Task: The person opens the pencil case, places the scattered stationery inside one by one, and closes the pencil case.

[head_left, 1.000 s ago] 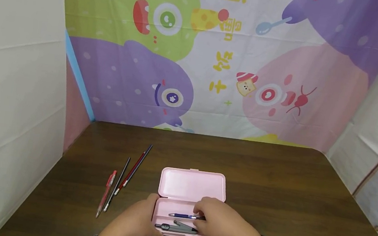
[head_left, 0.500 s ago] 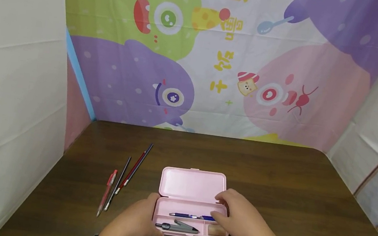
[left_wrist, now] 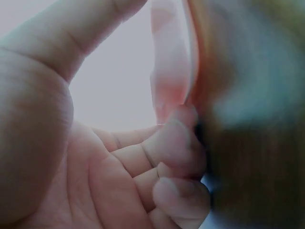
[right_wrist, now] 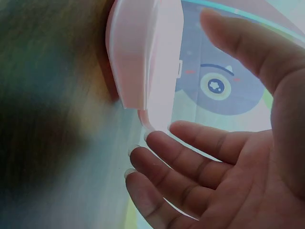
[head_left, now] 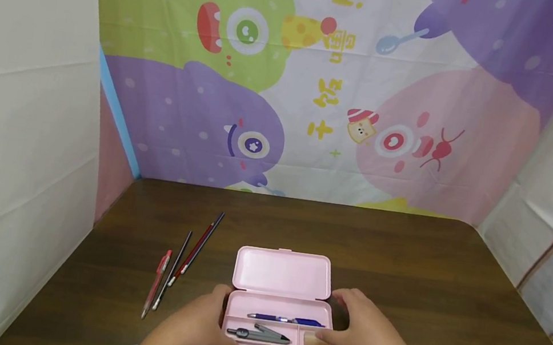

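Note:
A pink pencil case [head_left: 282, 274] lies open on the table with its lid tipped back. A blue pen [head_left: 284, 319] rests in its long rear compartment. In front lie a grey drawing compass [head_left: 256, 335] and, in the small right compartment, a tan block [head_left: 315, 341]. My left hand [head_left: 198, 321] holds the case's left end, thumb at the front corner, bent fingertips against the side in the left wrist view. Beside the right end is my right hand [head_left: 370, 334], fingers spread and loosely extended, holding nothing. Its thumb overlaps the tan block in the head view.
Left of the case lie a red pen [head_left: 156, 283], a dark pencil [head_left: 173, 269], a red pencil [head_left: 192, 254] and another dark pencil [head_left: 203, 242]. The brown table [head_left: 401, 257] ends at a cartoon-printed cloth [head_left: 318, 172]; white cloth walls [head_left: 20, 106] flank it.
My right hand has let go of the blue pen, which now lies fully in the rear compartment. It has moved right, to the case's right end. The left hand stays put.

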The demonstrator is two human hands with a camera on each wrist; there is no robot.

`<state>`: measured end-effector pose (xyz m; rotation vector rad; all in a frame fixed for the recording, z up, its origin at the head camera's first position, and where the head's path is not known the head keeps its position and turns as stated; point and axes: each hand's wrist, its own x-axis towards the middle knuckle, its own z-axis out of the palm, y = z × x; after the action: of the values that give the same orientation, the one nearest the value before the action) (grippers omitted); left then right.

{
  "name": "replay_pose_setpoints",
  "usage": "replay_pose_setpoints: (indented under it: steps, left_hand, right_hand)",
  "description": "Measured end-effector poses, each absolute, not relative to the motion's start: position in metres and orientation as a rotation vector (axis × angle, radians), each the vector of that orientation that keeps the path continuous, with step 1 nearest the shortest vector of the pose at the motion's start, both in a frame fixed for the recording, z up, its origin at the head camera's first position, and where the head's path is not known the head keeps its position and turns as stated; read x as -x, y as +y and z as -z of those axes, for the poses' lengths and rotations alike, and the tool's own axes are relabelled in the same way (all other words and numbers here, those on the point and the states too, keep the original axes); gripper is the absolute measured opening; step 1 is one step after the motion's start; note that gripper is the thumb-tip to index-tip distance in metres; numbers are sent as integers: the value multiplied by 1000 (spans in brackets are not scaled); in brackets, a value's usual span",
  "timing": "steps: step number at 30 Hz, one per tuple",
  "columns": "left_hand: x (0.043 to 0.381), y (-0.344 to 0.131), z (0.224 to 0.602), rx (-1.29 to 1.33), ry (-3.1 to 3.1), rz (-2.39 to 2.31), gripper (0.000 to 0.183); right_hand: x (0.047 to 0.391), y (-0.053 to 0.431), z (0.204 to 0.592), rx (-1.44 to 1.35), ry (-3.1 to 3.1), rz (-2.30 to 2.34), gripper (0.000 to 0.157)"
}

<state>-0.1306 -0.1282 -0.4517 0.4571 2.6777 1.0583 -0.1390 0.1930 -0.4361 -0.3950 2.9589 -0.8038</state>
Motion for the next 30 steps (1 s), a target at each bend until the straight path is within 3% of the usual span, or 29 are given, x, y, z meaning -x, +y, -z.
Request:
replay_pose_setpoints:
  steps: [6, 11, 16, 21, 30]
  left_hand:
    - [131, -134, 450, -357, 2686, -1036, 82]
    - [132, -133, 446, -276, 2802, -937, 48]
    - [134, -135, 444, -234, 2889, -870, 27]
    - [137, -136, 444, -214, 2894, -869, 26]
    - [135, -133, 439, -216, 2936, -866, 35]
  right_hand:
    - [137, 193, 445, 435, 2946, 810, 84]
    - [137, 194, 451, 458, 2962, 814, 82]
    - [139, 196, 456, 507, 2937, 866, 85]
    - [140, 201, 461, 610, 2893, 894, 94]
    - [143, 205, 466, 627, 2843, 927, 90]
